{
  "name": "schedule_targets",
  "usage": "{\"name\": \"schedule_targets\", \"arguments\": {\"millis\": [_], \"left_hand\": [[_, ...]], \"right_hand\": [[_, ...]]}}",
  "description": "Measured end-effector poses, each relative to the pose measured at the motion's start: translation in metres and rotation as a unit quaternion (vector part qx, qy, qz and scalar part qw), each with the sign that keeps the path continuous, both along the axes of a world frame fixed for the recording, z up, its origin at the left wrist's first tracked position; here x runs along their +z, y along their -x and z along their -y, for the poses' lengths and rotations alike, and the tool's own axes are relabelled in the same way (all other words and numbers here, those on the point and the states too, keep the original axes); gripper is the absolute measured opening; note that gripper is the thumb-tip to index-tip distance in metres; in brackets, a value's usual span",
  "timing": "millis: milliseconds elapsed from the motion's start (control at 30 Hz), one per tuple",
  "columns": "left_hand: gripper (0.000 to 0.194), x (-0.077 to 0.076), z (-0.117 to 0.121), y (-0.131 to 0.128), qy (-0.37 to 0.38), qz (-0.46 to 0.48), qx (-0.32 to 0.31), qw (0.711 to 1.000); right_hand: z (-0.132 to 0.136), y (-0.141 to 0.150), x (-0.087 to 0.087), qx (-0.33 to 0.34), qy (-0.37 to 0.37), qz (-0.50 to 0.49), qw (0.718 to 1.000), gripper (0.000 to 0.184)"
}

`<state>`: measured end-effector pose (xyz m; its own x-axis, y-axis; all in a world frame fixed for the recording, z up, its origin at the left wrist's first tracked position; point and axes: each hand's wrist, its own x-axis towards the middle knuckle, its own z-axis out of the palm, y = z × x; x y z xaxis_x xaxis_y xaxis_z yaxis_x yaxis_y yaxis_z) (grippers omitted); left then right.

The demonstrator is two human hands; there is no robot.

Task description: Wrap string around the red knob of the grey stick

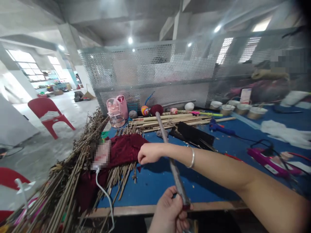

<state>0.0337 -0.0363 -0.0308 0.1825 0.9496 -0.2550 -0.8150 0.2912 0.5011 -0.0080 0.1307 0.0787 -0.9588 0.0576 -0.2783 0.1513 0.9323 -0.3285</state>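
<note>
My left hand (170, 212) is at the near table edge, closed round the lower end of a long grey rod (167, 145). The rod slants up and away over the blue table (155, 184). My right arm, with a silver bangle (192, 157) on the wrist, reaches across from the right and passes over the rod. My right hand (148, 153) has its fingers curled shut at the edge of a dark red cloth (121, 150). I cannot make out whether it pinches the cloth or something small.
A big bundle of thin dry twigs (73, 171) covers the table's left end, with a white cable (104, 191) across it. Further back lie bamboo sticks (170, 119), a pink water jug (116, 111), yarn balls, a blue glue gun (220, 127), bowls (255, 112) and a perforated metal screen (150, 74). Red chairs (48, 113) stand at left.
</note>
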Motion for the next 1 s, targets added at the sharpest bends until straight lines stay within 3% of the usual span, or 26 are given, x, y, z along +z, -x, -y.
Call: {"name": "schedule_targets", "arguments": {"millis": [67, 167, 233, 367, 467, 600, 800, 900, 1000], "left_hand": [[0.052, -0.006, -0.002, 0.001, -0.007, 0.013, -0.015, 1.0], [0.057, -0.016, -0.005, -0.002, -0.014, 0.043, -0.001, 0.999], [0.059, -0.02, -0.006, -0.006, -0.015, 0.062, 0.01, 0.998], [0.062, -0.017, -0.007, -0.006, -0.004, 0.072, -0.015, 0.997], [0.062, -0.007, -0.005, 0.002, -0.009, 0.059, -0.04, 0.997], [0.059, -0.001, -0.001, 0.01, -0.024, 0.044, -0.073, 0.996], [0.062, 0.001, 0.001, 0.011, -0.033, 0.025, -0.075, 0.996], [0.063, 0.005, 0.001, 0.011, -0.026, 0.023, -0.071, 0.997], [0.062, 0.009, 0.001, 0.011, -0.023, 0.021, -0.065, 0.997]], "right_hand": [[0.0, 0.016, -0.009, 0.004, -0.06, 0.016, 0.998, 0.022], [-0.01, 0.025, -0.014, -0.05, -0.169, -0.054, 0.983, 0.023], [-0.025, 0.026, -0.01, -0.092, -0.186, -0.092, 0.974, 0.022], [-0.063, 0.023, -0.004, -0.21, -0.166, -0.1, 0.958, 0.039], [-0.08, 0.024, -0.007, -0.218, -0.142, -0.058, 0.964, 0.053], [-0.079, 0.041, 0.001, -0.203, -0.103, -0.056, 0.972, 0.021], [-0.066, 0.07, 0.035, -0.207, 0.019, -0.182, 0.961, 0.052], [-0.066, 0.067, 0.031, -0.293, 0.0, -0.077, 0.953, 0.044], [-0.067, 0.058, 0.009, -0.341, -0.018, 0.052, 0.939, 0.022]]}}
